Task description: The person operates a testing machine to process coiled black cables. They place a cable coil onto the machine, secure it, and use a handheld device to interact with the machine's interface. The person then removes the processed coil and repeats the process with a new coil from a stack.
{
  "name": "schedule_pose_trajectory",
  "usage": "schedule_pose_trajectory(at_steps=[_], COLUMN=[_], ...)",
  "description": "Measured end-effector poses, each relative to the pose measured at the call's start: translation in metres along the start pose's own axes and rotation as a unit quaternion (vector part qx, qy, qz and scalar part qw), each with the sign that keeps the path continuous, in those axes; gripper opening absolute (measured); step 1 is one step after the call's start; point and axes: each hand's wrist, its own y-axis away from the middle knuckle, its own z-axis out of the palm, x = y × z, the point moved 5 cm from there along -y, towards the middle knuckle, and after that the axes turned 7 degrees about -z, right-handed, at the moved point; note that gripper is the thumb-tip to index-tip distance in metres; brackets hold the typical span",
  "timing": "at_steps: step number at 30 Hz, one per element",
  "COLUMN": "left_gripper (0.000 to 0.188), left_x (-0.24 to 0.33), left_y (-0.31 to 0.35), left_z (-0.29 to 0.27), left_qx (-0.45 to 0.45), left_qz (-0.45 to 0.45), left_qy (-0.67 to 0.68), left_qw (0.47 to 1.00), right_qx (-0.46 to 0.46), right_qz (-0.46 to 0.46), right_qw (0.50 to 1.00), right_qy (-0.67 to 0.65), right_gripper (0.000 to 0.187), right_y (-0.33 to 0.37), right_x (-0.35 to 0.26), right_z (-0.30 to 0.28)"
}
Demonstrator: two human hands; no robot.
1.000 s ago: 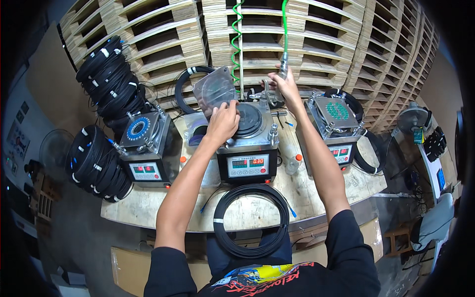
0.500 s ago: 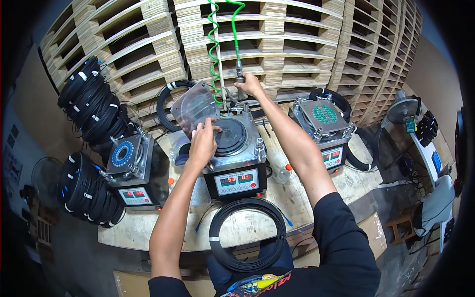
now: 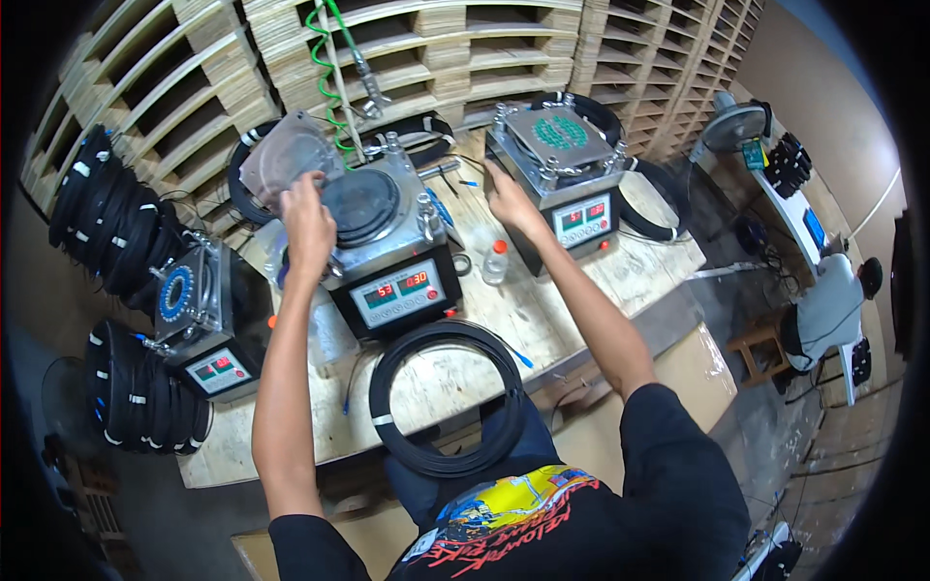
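Observation:
A flat, greyish plate with a round centre [image 3: 281,160] leans tilted behind the middle polishing machine [image 3: 397,281]. My left hand [image 3: 308,230] is at the plate's lower right side, fingers bent against its edge. Beside the fingers lies the machine's dark round disc [image 3: 360,201]. My right hand [image 3: 511,205] holds nothing that I can see; its fingers reach forward along the left side of the right machine [image 3: 581,218]. A metal air gun [image 3: 371,97] hangs from a green hose, clear of both hands.
A third machine with a blue-ringed plate [image 3: 176,293] stands at left, beside stacked black cable coils [image 3: 116,218]. One black cable coil [image 3: 380,426] rests across the table's front edge. A small bottle with a red cap [image 3: 496,263] stands between two machines. Wooden pallets [image 3: 513,58] rise behind.
My right hand has let go of the air gun and moved right and nearer to the right machine. My left hand stays by the plate. The view has shifted and tilted.

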Motion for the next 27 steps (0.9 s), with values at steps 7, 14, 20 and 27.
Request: schedule_pose_trajectory(at_steps=[7,14,20,27], left_gripper=[0.049,0.056,0.056,0.054], left_x=[0.014,0.000,-0.031,-0.029], left_y=[0.013,0.021,0.020,0.021], left_z=[-0.010,-0.012,0.007,0.009], left_qx=[0.189,0.246,0.168,0.155], left_qz=[-0.110,-0.230,-0.252,-0.268], left_qy=[-0.048,0.015,0.169,0.204], left_qw=[0.975,0.941,0.938,0.929], right_qx=[-0.021,0.087,0.110,-0.007], right_qz=[0.114,0.114,0.075,-0.241], right_qw=[0.988,0.965,0.942,0.965], right_qy=[-0.105,-0.218,-0.307,0.106], right_gripper=[0.082,0.058,0.050,0.056], right_y=[0.126,0.144,0.068,-0.033], right_x=[0.077,0.079,0.029,-0.095], right_z=[0.031,0.062,0.027,-0.006])
